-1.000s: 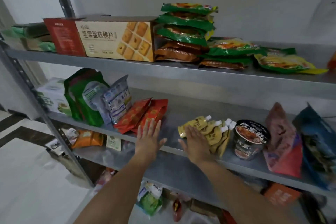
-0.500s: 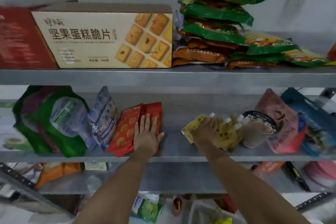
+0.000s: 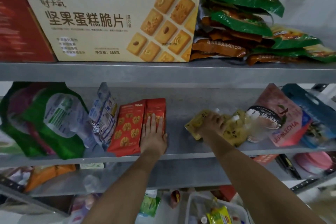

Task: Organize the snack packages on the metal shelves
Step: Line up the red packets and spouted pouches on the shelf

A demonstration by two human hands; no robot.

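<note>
On the middle metal shelf (image 3: 181, 152), two red cookie packages (image 3: 129, 129) lean side by side. My left hand (image 3: 153, 132) presses flat with straight fingers against the right one. To the right lies a bunch of yellow spouted pouches (image 3: 232, 131) with white caps. My right hand (image 3: 213, 125) rests on top of the leftmost pouch, its fingers bent over it. A round noodle cup (image 3: 265, 120) leans just right of the pouches.
The top shelf carries a beige biscuit box (image 3: 109, 25), a red box (image 3: 20, 23) and stacked green and orange bags (image 3: 241, 16). Green and silver bags (image 3: 54, 120) stand left on the middle shelf, pink and blue bags (image 3: 287, 118) right. More packages sit on lower shelves.
The view moved closer and lower toward the middle shelf. My left hand went from the shelf edge onto the red package. My right hand stayed on the yellow pouches, nudging them rightward.
</note>
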